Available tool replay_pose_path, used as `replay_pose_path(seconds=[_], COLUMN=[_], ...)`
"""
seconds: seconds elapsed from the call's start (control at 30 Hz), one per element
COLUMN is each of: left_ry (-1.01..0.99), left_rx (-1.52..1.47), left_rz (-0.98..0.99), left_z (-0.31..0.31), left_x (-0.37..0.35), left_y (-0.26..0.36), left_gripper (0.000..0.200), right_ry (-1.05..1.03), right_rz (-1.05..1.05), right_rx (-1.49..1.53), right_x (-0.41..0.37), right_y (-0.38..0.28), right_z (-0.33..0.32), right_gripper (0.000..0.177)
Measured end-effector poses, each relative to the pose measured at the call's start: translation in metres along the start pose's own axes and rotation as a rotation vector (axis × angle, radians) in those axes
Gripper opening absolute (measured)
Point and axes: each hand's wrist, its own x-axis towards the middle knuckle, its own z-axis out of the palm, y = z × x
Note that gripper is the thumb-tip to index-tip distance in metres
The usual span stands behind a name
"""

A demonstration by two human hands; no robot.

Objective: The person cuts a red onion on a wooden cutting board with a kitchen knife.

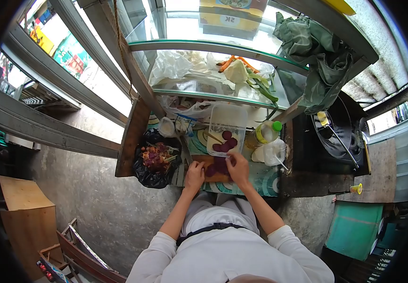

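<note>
At frame center, the right hand (238, 166) fingers hold a purple root (219, 167) on the cutting board (216, 178); the left hand (194, 171) fingers curl, grip unclear.

Dark purple is seen on the slices (219, 166), which are set on a brown wooden board (220, 178). A milky white tub (227, 118) is dotted with more purple. Purple and orange peelings (157, 155) are held in a black bag (147, 178). The cloth (260, 178) is patterned with teal and cream rings. The bottle (266, 133) is capped in green and labelled in yellow. The sleeves (289, 236) are white.
</note>
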Motion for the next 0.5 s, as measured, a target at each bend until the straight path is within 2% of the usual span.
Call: replay_pose_path(seconds=[0.07,0.13,0.27,0.37,0.5], left_ry=[-0.058,-0.147,-0.121,-0.108,-0.084], left_rx=[0.13,0.25,0.332,0.296,0.258], left_rz=[0.041,0.049,0.065,0.08,0.106], left_z=[-0.002,-0.01,0.002,0.005,0.0], left_x=[0.0,0.0,-0.002,-0.003,-0.003], left_y=[0.006,0.023,0.021,0.014,0.011], left_gripper=[0.032,0.038,0.045,0.046,0.043], right_ry=[-0.084,-0.083,-0.036,-0.075,-0.11], right_rz=[-0.161,-0.182,-0.224,-0.293,-0.376], right_rx=[-0.074,-0.261,-0.481,-0.458,-0.416], right_x=[-0.015,-0.021,-0.027,-0.032,-0.033], right_y=[0.015,0.022,0.024,0.037,0.041], right_z=[0.014,0.026,0.04,0.045,0.041], right_gripper=[0.027,0.031,0.039,0.042,0.037])
